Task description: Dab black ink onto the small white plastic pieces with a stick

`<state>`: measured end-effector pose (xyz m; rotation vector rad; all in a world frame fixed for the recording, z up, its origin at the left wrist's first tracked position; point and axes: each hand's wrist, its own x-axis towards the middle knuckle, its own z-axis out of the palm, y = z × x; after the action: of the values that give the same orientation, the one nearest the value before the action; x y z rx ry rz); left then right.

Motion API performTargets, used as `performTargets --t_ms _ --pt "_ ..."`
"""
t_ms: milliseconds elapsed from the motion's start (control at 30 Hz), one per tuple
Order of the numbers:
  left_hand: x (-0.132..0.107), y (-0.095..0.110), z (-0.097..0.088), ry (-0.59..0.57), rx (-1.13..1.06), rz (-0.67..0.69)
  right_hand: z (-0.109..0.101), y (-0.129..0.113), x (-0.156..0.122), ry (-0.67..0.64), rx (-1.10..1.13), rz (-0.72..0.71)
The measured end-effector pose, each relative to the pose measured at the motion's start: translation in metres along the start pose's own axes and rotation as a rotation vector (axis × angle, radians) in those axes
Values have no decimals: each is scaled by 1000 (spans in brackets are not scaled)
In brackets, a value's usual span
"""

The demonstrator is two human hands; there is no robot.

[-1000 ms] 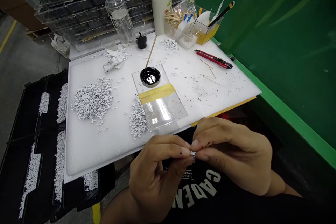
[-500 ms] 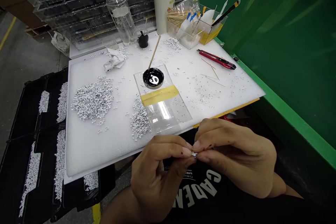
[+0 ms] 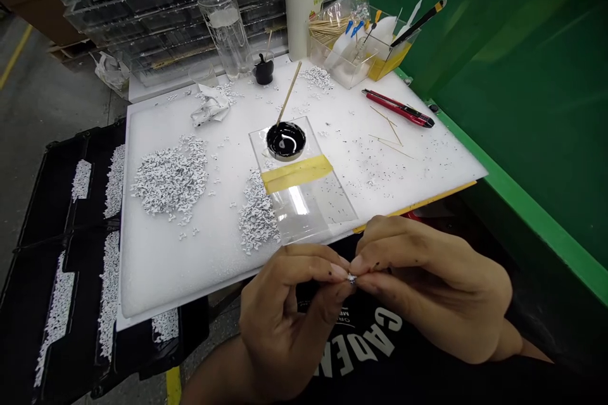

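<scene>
A: Where is the small white piece now, and what do the hands do?

B: It is at lower middle of the frame, pinched between the fingertips of the left hand and the right hand. Both hands are curled and pressed close together, and they are just past the near edge of the white foam board, above the person's dark shirt

A: What is near the hands?

B: The lower corner of the transparent sheet is just beyond them. It has yellow tape across it and a black ink dish on it, with a wooden stick leaning in the dish

A: And around the board?

B: A heap of white pieces lies beside the sheet, black trays are at lower left, and the green bench edge runs along the right side. Stacked acrylic trays stand at the top of the frame, and concrete floor shows at upper left
</scene>
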<state>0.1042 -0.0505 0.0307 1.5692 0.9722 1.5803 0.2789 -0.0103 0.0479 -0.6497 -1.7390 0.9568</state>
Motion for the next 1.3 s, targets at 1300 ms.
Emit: performTargets --t_ms 1300 --pt "8 17 -48 -388 189 -234 -17 -24 16 -500 -355 45"
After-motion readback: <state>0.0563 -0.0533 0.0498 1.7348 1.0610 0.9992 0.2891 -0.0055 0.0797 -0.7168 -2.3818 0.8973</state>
